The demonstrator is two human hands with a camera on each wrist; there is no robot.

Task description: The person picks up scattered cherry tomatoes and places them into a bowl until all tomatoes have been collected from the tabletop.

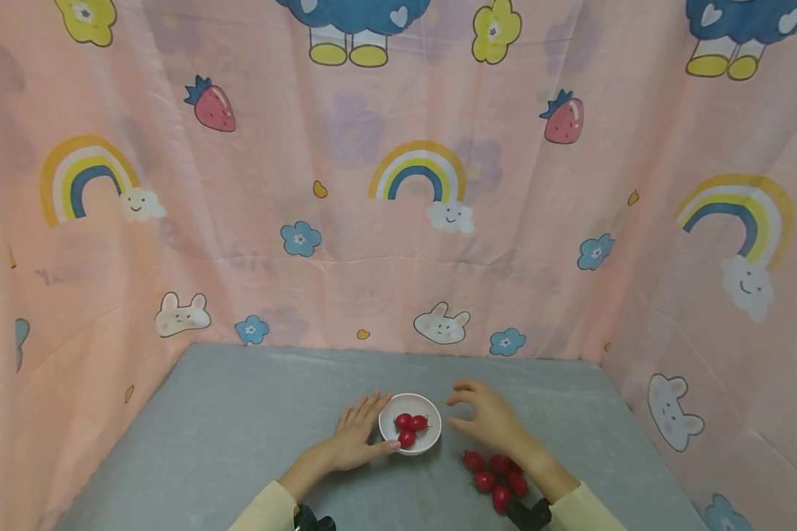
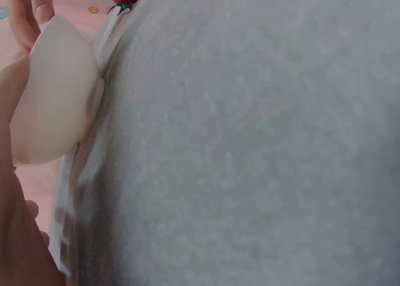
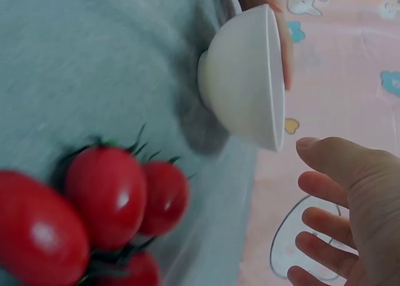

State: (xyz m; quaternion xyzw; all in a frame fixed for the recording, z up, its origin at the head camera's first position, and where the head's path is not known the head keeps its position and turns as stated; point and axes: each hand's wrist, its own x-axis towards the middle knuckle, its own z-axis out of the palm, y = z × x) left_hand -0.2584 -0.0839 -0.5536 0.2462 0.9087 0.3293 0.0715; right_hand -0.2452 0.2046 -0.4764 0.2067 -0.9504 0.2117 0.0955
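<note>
A small white bowl [image 1: 410,402] stands on the grey cloth with three red cherry tomatoes [image 1: 406,439] in it. My left hand [image 1: 355,442] touches the bowl's left side, its fingers straight and the thumb at the near rim. To the right of the bowl, my right hand [image 1: 488,417] hovers above the table with fingers spread and nothing in it. The right wrist view shows this right hand [image 3: 369,205] apart from the bowl [image 3: 244,77]. Below the right forearm lies a group of several cherry tomatoes [image 1: 485,481], partly covered by the arm.
Grey cloth covers the table [image 1: 252,435]. A pink printed curtain [image 1: 345,287] hangs behind it and along both sides. Dark wrist straps [image 1: 530,514] show at the bottom edge of the head view.
</note>
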